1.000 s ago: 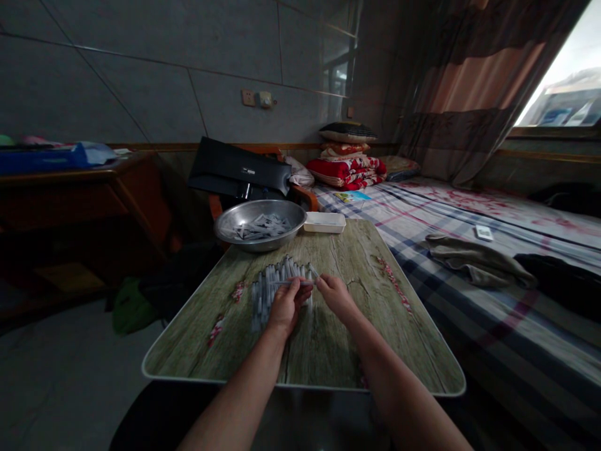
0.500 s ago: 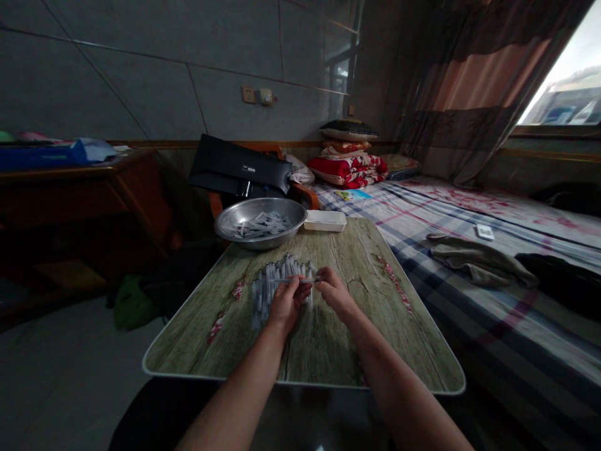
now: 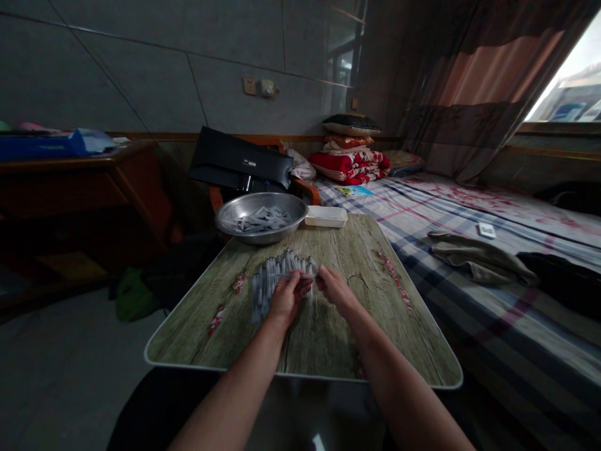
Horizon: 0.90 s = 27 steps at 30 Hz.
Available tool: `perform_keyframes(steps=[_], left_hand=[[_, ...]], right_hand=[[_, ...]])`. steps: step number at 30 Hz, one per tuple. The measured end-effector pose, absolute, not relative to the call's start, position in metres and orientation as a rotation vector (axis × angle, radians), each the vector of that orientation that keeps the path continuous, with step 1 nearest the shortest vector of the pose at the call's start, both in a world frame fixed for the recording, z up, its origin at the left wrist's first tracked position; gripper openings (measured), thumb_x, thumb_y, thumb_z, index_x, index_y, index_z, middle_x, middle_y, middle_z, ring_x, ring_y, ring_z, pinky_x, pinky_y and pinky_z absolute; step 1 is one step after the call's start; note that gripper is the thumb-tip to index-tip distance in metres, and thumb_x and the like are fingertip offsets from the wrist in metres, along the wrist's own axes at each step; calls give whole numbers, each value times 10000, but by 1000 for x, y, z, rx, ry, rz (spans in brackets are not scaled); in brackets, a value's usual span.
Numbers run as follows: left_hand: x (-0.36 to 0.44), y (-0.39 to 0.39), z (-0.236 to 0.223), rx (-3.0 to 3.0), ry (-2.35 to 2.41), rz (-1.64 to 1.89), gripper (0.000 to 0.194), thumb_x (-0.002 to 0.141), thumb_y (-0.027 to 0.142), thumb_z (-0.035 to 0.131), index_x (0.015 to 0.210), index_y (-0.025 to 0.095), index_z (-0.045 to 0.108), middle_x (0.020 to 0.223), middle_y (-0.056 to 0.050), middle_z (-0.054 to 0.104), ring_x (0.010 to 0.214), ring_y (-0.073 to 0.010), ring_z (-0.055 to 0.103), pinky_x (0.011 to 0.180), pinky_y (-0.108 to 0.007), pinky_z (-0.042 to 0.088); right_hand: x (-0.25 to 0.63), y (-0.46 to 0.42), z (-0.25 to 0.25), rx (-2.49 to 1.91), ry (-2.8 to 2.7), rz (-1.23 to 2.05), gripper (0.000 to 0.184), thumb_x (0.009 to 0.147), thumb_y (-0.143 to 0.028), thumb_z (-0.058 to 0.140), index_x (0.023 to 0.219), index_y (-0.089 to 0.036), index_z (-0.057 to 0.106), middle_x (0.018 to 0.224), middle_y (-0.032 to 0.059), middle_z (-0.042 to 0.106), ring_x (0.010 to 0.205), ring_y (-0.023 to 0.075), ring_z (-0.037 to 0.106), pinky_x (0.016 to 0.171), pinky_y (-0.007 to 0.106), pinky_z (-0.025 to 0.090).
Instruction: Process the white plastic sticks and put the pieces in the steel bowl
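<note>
Both my hands are over a wood-patterned tabletop [image 3: 328,338], close together near its middle. My left hand [image 3: 287,299] and my right hand [image 3: 334,290] pinch a slim clear plastic tube [image 3: 295,275] held level, the right fingers at its far end. Just under and behind them lies a loose row of several similar tubes [image 3: 267,282], partly hidden by my left hand. My fingers hide part of the held tube.
A steel bowl [image 3: 300,216] holding more tubes and a white tray [image 3: 326,217] stand at the table's far edge. A checked bed with folded cloth [image 3: 479,257] lies right. A black flat object [image 3: 239,164] rests on a chair behind. A wooden desk [image 3: 70,163] stands left.
The whole scene sits slightly higher in the view, as my head has tilted. My hands have barely moved and still hold the tube.
</note>
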State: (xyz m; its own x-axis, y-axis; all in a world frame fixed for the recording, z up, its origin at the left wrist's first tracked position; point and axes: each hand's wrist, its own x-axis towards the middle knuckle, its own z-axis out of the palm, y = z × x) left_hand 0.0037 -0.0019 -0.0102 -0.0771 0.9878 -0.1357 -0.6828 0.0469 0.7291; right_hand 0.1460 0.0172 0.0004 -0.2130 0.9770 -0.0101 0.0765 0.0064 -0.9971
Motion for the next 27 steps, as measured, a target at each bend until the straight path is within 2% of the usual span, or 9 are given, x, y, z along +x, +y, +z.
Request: perform_keyframes(steps=[3, 8, 11, 16, 20, 23, 27], left_hand=[[4, -1, -11, 521, 765, 1498, 192, 739, 281, 794, 813, 141, 686, 745, -47, 746, 658, -144, 709, 624, -231, 557], [4, -1, -9, 474, 751, 1506, 145, 765, 249, 771, 806, 138, 687, 737, -44, 738, 646, -133, 702, 614, -216, 552], [3, -2, -5, 448, 751, 1502, 127, 786, 243, 755, 792, 141, 680, 728, -42, 731, 632, -128, 696, 601, -209, 549], [3, -4, 0, 389, 779, 1516, 187, 805, 311, 745, 770, 152, 652, 681, -23, 706, 595, -119, 672, 577, -214, 553], [4, -6, 1, 437, 799, 1519, 242, 779, 364, 764, 769, 154, 645, 687, -15, 693, 578, -115, 648, 528, -213, 535], [5, -6, -2, 514, 789, 1523, 269, 760, 392, 776, 784, 155, 651, 707, -13, 691, 592, -115, 647, 518, -207, 516], [4, -5, -5, 551, 779, 1538, 290, 752, 415, 777, 784, 159, 645, 716, -17, 687, 602, -122, 650, 535, -214, 508]], right_hand=[[145, 16, 3, -1216, -1424, 1291, 469, 851, -600, 469, 599, -205, 456, 517, -40, 396, 451, 88, 301, 432, 232, 204], [141, 13, 6, -1094, -1382, 1260, 230, 751, -405, 622, 734, -211, 500, 594, -53, 445, 483, 86, 331, 440, 213, 224], [140, 11, 9, -1021, -1312, 1265, 184, 696, -287, 633, 796, -221, 494, 635, -62, 460, 479, 76, 325, 434, 201, 218], [148, 8, 20, -866, -963, 1626, 259, 612, -208, 575, 808, -243, 410, 578, -91, 438, 390, 60, 245, 383, 191, 128], [152, 5, 27, -833, -877, 1884, 285, 610, -234, 595, 853, -232, 446, 602, -79, 511, 371, 50, 263, 370, 180, 107], [147, 3, 25, -963, -1024, 1825, 247, 679, -338, 644, 797, -208, 471, 568, -80, 483, 362, 37, 272, 359, 177, 88], [142, 3, 22, -992, -1158, 1782, 357, 681, -450, 709, 724, -197, 461, 538, -88, 446, 372, 27, 281, 356, 180, 121]])
